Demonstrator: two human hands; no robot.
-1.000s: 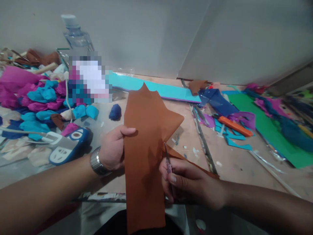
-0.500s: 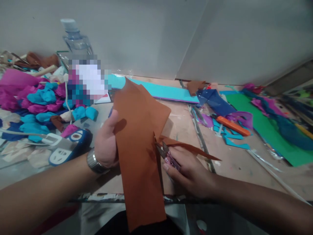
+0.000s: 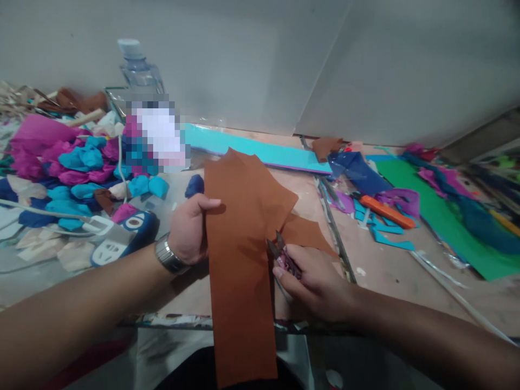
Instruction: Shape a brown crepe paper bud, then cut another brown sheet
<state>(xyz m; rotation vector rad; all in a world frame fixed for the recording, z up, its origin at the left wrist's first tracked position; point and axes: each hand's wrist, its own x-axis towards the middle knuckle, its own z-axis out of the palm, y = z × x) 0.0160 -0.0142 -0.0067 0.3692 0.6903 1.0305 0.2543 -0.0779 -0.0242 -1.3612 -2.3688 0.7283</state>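
Note:
A long brown sheet (image 3: 239, 260), paper or thin felt, hangs upright in front of me, its lower end over the table edge. My left hand (image 3: 190, 225) grips its left edge, thumb on the front and fingers hidden behind. In my right hand (image 3: 312, 276) is a small pair of scissors (image 3: 290, 262) with dark blades and purplish handles. The blades stand apart at the sheet's right edge, just below a slanted flap. A separate-looking brown piece (image 3: 311, 233) lies on the table behind the scissors.
Crumpled pink and blue paper balls (image 3: 89, 157) are heaped at left, near a power strip (image 3: 125, 238) and a clear bottle (image 3: 142, 76). A turquoise strip (image 3: 260, 149) lies behind. At right are an orange cutter (image 3: 388, 211), blue scraps and a green sheet (image 3: 439, 211).
The brown strip that stuck out over my right hand has dropped onto the table. The scissors have moved slightly off the sheet, blades apart. The whole view has shifted a little.

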